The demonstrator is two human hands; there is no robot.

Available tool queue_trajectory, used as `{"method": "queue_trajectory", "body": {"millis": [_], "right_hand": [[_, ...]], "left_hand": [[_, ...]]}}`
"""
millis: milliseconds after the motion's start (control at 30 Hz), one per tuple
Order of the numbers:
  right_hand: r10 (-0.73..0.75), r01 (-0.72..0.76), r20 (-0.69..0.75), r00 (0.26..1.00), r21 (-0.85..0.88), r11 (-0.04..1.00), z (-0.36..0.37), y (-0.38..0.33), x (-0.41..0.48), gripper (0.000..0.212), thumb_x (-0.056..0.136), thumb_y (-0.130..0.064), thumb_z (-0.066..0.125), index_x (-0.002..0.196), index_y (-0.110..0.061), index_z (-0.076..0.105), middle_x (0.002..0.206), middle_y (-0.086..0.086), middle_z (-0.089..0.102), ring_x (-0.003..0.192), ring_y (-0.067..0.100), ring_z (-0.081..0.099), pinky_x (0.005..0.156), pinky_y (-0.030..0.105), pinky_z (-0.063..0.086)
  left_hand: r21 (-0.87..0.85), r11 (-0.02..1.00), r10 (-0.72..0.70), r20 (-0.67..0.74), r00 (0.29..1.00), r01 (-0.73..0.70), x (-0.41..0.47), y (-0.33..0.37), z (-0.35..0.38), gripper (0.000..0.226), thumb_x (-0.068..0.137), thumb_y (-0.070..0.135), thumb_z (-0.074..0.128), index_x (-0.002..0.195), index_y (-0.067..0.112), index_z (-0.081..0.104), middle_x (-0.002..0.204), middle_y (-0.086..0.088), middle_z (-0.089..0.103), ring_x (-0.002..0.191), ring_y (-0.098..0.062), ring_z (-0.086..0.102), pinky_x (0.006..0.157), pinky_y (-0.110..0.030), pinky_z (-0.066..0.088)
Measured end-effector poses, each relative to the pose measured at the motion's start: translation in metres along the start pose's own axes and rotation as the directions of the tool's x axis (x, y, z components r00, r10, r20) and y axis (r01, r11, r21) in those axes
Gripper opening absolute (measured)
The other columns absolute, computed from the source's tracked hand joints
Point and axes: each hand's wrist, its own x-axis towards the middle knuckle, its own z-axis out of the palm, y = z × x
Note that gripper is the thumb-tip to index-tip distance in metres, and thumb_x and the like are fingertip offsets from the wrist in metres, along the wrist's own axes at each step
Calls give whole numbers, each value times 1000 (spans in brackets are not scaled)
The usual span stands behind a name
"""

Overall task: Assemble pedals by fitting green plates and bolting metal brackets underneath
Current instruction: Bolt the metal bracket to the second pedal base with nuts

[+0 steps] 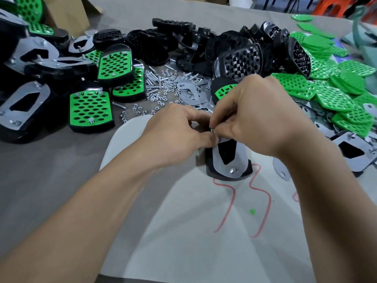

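Both hands on the upturned pedal (226, 154), centre frame!
Left hand (179, 131) and right hand (255, 115), fingers (212, 139) curled tight, pinch the metal bracket (219, 162) at its upper end, on the counter (51, 170).

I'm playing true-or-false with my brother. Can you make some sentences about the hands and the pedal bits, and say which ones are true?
1. The left hand and the right hand both pinch at the far end of the upside-down pedal. True.
2. The metal bracket on that pedal has no bolt at its near end. False: a bolt sits there.
3. The loose green plates are piled on the right. True.
4. The loose nuts lie in a box. False: they are scattered on the table.
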Motion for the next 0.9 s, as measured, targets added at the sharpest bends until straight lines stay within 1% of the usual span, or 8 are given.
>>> {"method": "queue_trajectory", "body": {"millis": [100,167,200,367,467,567,767,900], "right_hand": [[58,-46,-44,997,235,971,1,7,-5,21,70,-12,82,66,-32,78,61,-21,70,61,-3,67,57,11,51],[139,-79,-117,983,413,907,1,11,-9,15,72,-13,84,70,-27,80,65,-13,74,62,4,71,66,29,61],[174,-97,-135,976,446,890,1,14,-11,14,74,-14,84,71,-27,81,66,-12,74,64,7,72,68,33,62],[212,-178,-49,976,382,907,6,17,-12,20,80,-21,82,66,-35,78,62,-16,71,56,-2,62,57,18,49],[210,-195,-11,978,321,927,10,13,-9,23,81,-21,80,63,-35,76,59,-17,69,52,-3,56,50,12,40],[225,-210,-18,974,295,932,10,11,-8,22,80,-22,80,63,-36,76,59,-18,68,54,-3,57,46,8,36],[254,-239,-31,967,250,938,11,8,-8,23,80,-20,79,62,-34,76,60,-15,68,60,-1,59,47,7,38],[285,-252,-109,952,242,937,11,3,-11,15,79,-22,78,67,-32,78,59,-12,68,64,1,63,50,12,48]], "left_hand": [[-1,1000,-16,-11,1000,16,1,-1,1,35,56,57,76,90,63,71,91,17,73,83,-13,65,85,-39,56],[-7,1000,-23,-12,1000,22,1,-1,1,41,55,57,77,96,61,72,91,20,73,88,-12,67,89,-41,56],[-8,1000,-20,-7,1000,20,1,-1,1,44,55,57,78,99,60,72,93,22,74,91,-12,67,91,-41,56],[-18,1000,1,-1,1000,-1,0,1,1,45,57,56,77,103,57,73,100,15,76,100,-16,69,92,-43,55],[-32,999,14,8,1000,-14,0,1,1,41,59,52,77,100,55,75,99,8,75,97,-22,70,90,-47,56],[-21,1000,11,9,1000,-11,-1,2,1,39,59,53,76,98,56,74,97,10,75,93,-20,70,88,-46,56],[-7,1000,-2,1,1000,2,-2,2,0,38,58,54,74,95,63,70,90,16,75,85,-13,68,85,-42,57],[-3,1000,-13,-11,1000,13,-1,2,1,38,57,54,74,94,63,69,92,13,75,87,-16,70,85,-42,57]]}}
